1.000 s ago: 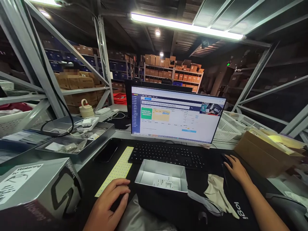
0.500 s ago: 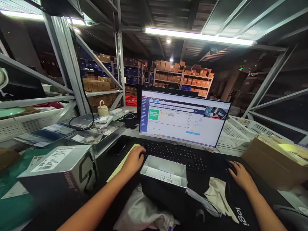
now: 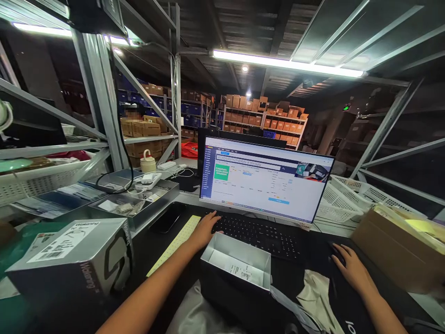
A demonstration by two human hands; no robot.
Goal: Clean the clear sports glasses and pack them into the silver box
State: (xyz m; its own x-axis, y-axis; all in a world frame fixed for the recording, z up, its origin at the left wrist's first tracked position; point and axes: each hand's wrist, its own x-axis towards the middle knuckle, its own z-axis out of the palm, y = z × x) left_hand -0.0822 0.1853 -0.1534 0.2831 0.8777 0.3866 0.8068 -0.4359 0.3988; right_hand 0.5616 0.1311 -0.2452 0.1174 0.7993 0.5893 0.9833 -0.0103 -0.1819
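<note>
My left hand [image 3: 206,228] rests with fingers stretched out on the left end of the black keyboard [image 3: 264,232]. My right hand [image 3: 349,266] lies cupped over a black mouse [image 3: 335,253] at the right of the keyboard. Behind the keyboard stands a lit monitor [image 3: 266,178] with a form on screen. An open grey box [image 3: 239,264] with a printed label inside sits between my forearms. A beige cloth [image 3: 314,294] lies right of the box.
A grey product box [image 3: 74,255] stands at the near left, a yellow strip of stickers [image 3: 177,243] and a black phone [image 3: 167,218] beside it. Metal trays [image 3: 139,202] with cables sit at left. White baskets [image 3: 342,202] and a cardboard box [image 3: 396,246] stand at right.
My left hand moved from the desk by the grey box up onto the keyboard's left end. The right hand stayed on the mouse. The view shifted left and up.
</note>
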